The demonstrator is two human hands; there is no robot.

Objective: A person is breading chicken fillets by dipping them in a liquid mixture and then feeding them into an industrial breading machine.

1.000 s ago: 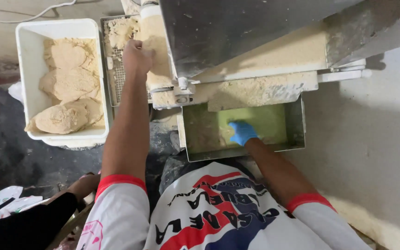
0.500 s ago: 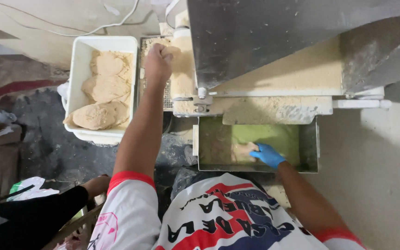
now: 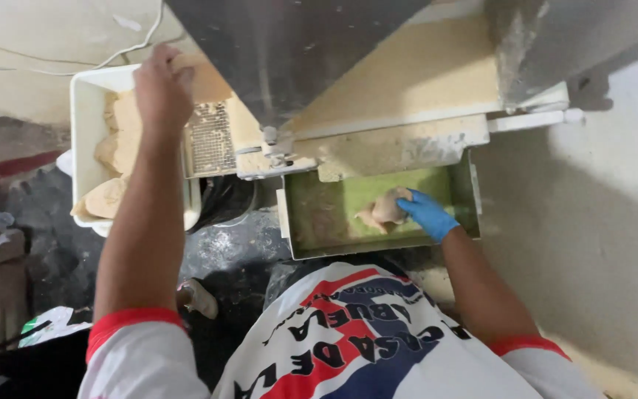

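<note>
My bare left hand reaches up to the feed side of a metal dough machine. Its fingers curl over the edge of a tan dough slab, just above a metal grate. In a blue glove, my right hand is down in the green-lined metal tray under the machine's outlet, and it grips a pale lump of dough. A white tub with several dough pieces stands under my left forearm.
Flour-caked ledges of the machine overhang the tray. A pale wall rises close on the right. The dark floor is dusted with flour, and a crumpled bag and cloth lie at lower left.
My left hand has drawn left from the machine's inlet to the tub's edge. A lump of dough now lies in the tray under my gloved right hand. The view has shifted.
</note>
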